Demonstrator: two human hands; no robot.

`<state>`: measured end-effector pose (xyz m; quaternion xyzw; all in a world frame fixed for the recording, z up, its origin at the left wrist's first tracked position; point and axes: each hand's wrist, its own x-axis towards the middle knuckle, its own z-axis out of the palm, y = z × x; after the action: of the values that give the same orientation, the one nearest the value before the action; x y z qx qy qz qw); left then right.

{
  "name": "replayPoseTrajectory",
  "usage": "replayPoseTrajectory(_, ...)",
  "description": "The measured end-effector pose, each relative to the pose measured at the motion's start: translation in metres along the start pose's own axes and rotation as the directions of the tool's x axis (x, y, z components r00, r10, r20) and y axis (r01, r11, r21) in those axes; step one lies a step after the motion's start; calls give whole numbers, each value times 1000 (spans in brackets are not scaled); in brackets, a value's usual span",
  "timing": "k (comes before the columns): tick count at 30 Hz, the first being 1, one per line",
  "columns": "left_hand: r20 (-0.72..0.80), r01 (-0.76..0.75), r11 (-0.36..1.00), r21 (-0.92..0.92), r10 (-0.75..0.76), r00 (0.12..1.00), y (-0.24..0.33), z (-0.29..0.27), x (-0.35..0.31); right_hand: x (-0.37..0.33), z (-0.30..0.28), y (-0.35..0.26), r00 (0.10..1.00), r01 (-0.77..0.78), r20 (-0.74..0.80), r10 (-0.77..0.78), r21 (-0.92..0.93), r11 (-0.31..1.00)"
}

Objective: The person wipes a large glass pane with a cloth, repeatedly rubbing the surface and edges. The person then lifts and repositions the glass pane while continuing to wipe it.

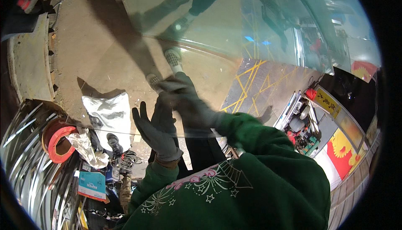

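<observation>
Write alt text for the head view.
Two gloved hands, left hand open and right hand blurred, press against a large glass pane above a dirt floor. Metal strips lie left; another person's shoes show beyond.

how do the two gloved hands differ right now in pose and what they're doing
The left hand is spread open, fingers fanned upward, its palm near the lower edge of the glass sheet; whether it touches is unclear. The right hand sits higher, curled and blurred against the glass, seemingly gripping it. The left shows distinct fingers; the right's blur together. Both wear dark grey gloves and green sleeves.
</observation>
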<state>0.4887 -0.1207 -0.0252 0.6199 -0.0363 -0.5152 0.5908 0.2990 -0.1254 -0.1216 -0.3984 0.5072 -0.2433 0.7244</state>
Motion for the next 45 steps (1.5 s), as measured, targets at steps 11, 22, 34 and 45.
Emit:
replayPoseTrajectory(11,-70,22,986,164,-10,998,1,10,2,-16,-29,34,987,100,140,-75,-181,978)
replayPoseTrajectory(22,-62,-138,968,212,154,986,-15,16,7,-154,-168,-35,975,-221,-94,200,-451,864)
replayPoseTrajectory(34,37,-192,958,212,188,981,-8,29,3,-77,-58,-28,995,-93,55,85,154,984)
replayPoseTrajectory(45,410,-3,897,-442,205,888,-19,-12,22,-132,-161,1,986,-168,-21,167,-192,967)
